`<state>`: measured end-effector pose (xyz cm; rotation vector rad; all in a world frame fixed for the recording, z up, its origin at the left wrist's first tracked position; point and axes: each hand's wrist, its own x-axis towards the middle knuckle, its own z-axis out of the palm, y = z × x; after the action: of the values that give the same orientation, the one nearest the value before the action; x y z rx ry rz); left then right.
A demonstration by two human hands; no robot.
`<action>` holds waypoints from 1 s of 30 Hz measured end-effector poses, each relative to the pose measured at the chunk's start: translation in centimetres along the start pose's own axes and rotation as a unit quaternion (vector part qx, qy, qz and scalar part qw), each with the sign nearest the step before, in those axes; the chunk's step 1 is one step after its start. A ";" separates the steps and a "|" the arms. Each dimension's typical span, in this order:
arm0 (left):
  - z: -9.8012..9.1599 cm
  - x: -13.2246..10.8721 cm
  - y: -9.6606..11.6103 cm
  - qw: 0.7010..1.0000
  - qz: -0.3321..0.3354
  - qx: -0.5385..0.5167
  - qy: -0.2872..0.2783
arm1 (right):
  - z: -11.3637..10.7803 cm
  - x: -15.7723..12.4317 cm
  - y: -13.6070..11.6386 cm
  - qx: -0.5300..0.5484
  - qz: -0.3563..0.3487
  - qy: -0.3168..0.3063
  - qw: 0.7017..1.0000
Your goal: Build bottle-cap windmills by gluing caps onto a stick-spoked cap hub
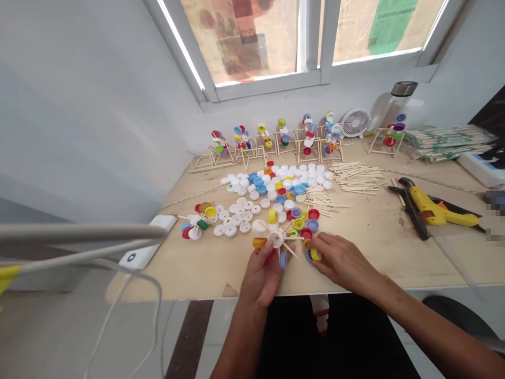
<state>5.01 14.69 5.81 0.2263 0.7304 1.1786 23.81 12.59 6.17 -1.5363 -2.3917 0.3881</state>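
My left hand (260,276) is closed around a wheel of bottle caps and sticks (276,240). White caps form its hub, and coloured caps sit on some of the stick ends; at least two sticks on the right side are bare. To the right, my right hand (339,258) pinches a yellow bottle cap (315,254), close above a purple cap at the table's front. Loose coloured caps (305,233) lie just beyond its fingers. A second, finished-looking cap wheel (194,231) rests at the left on the table.
White caps (236,218) and wooden sticks (355,176) are spread over the table (189,279). Stick frames with cap wheels (307,139) line the back. A yellow glue gun (437,210) lies right. A fan (355,123) and power strip (148,247) stand at the edges.
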 end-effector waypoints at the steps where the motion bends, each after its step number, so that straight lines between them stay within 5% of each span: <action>1: 0.2 0.3 0.0 1.000 0.002 -0.002 0.001 | 0.2 0.5 0.0 -0.018 -0.007 0.005 1.000; 12: 1.1 3.9 1.7 0.999 0.035 -0.014 0.021 | 0.5 5.2 0.5 -0.052 0.019 0.010 0.998; 21: -0.2 2.1 1.0 0.999 0.036 -0.015 0.021 | 0.8 3.4 2.1 0.147 0.035 0.077 0.985; 30: -1.1 1.4 0.1 0.992 0.098 0.082 0.004 | 1.1 2.5 2.9 0.075 0.029 0.085 0.993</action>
<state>4.47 15.76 4.46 0.4381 0.8269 1.3078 24.87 15.99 4.33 -1.5102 -2.1438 0.4210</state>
